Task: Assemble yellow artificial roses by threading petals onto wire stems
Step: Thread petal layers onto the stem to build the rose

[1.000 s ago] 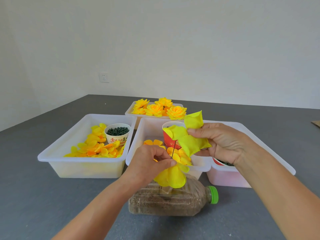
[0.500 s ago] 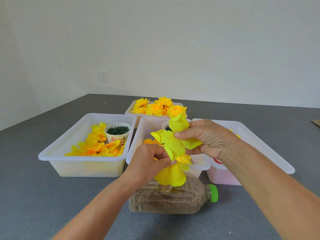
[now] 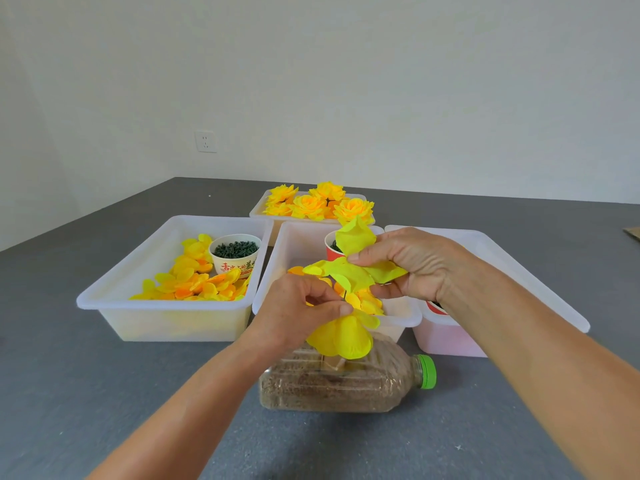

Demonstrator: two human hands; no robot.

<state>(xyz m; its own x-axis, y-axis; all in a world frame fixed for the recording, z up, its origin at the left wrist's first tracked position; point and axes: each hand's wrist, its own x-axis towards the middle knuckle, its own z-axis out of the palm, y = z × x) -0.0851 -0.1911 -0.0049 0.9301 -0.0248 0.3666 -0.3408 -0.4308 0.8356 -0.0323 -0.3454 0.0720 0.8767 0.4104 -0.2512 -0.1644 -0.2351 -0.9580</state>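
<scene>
My left hand (image 3: 300, 311) pinches the thin wire stem just above a bunch of yellow petals (image 3: 341, 336) that hangs below my fingers. My right hand (image 3: 414, 263) grips a lime-yellow petal piece (image 3: 353, 268) over the top of the wire, its lobes spreading left and up. A short dark bit of wire (image 3: 343, 296) shows between the two hands. Both hands are above the front rim of the middle bin.
A sand-filled bottle (image 3: 346, 386) with a green cap lies under my hands. The left bin (image 3: 166, 306) holds loose petals and a cup of green pieces (image 3: 235, 252). The middle bin (image 3: 298, 237), a pink bin (image 3: 450, 337) and a tray of finished roses (image 3: 318, 202) stand behind.
My right hand has brought the lime-yellow petal piece down and left along the wire toward my left hand. My left hand stays pinching the stem.
</scene>
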